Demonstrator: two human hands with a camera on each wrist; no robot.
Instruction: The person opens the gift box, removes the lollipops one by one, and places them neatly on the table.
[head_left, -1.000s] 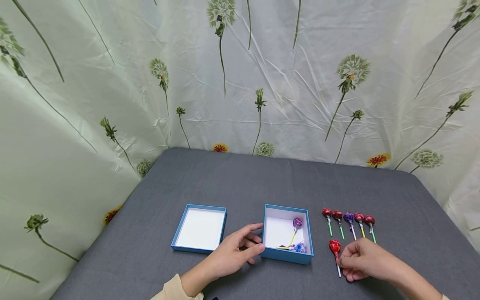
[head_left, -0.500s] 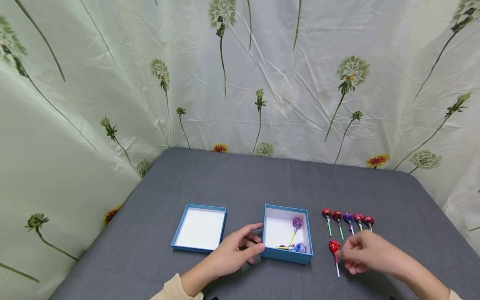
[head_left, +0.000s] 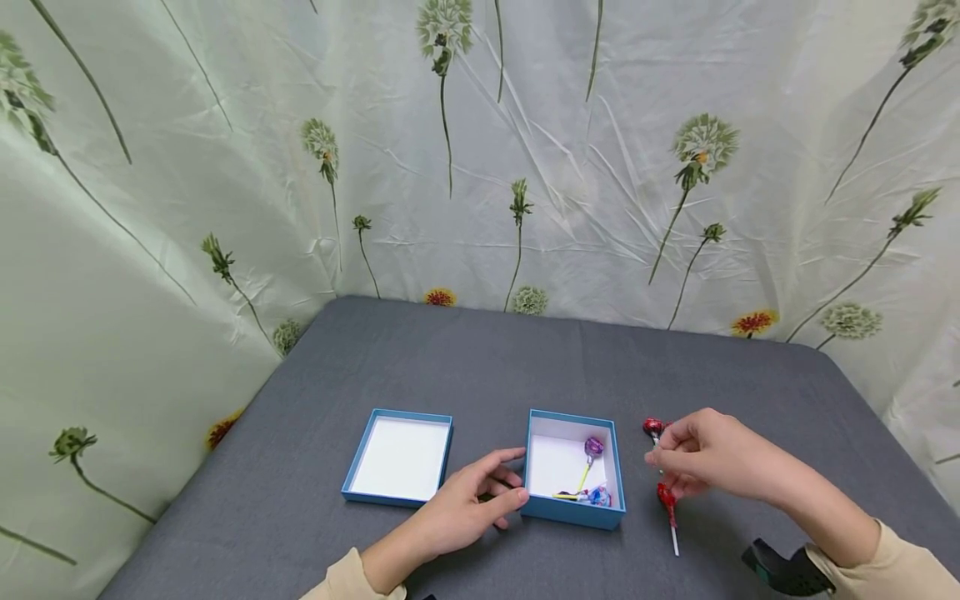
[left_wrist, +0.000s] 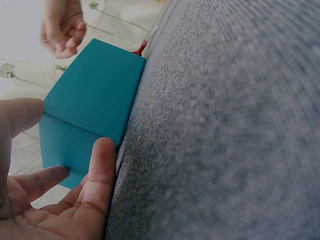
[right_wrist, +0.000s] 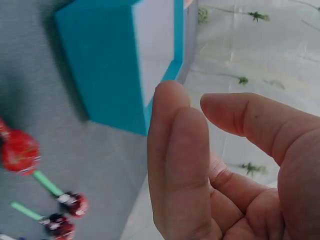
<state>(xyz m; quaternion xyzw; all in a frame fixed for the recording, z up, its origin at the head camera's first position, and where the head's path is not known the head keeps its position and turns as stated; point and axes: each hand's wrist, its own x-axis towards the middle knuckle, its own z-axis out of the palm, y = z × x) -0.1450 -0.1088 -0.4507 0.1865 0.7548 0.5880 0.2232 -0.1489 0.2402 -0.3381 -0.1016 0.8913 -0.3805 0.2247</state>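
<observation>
My left hand (head_left: 476,504) touches the left side of an open blue box (head_left: 573,512) with its fingertips. In the left wrist view its fingers (left_wrist: 102,172) lie against the box's outer walls. The box's white inside holds a purple lollipop (head_left: 593,447) and more wrapped candy (head_left: 598,496) near the front wall. My right hand (head_left: 720,454) is above the lollipops to the right of the box. Nothing is between its thumb and fingers in the right wrist view. A red lollipop (head_left: 666,497) lies below it, partly hidden. Other lollipops (right_wrist: 75,205) behind it are mostly covered in the head view.
A shallow blue lid (head_left: 397,457) with a white inside lies to the left of the box. Grey cloth (head_left: 480,367) covers the table. A pale curtain (head_left: 570,150) with printed flowers hangs behind and at the sides.
My right hand has come away from the red lollipop's stick and moved up, away from me and leftward over the row of lollipops. The left hand and the box have stayed in place.
</observation>
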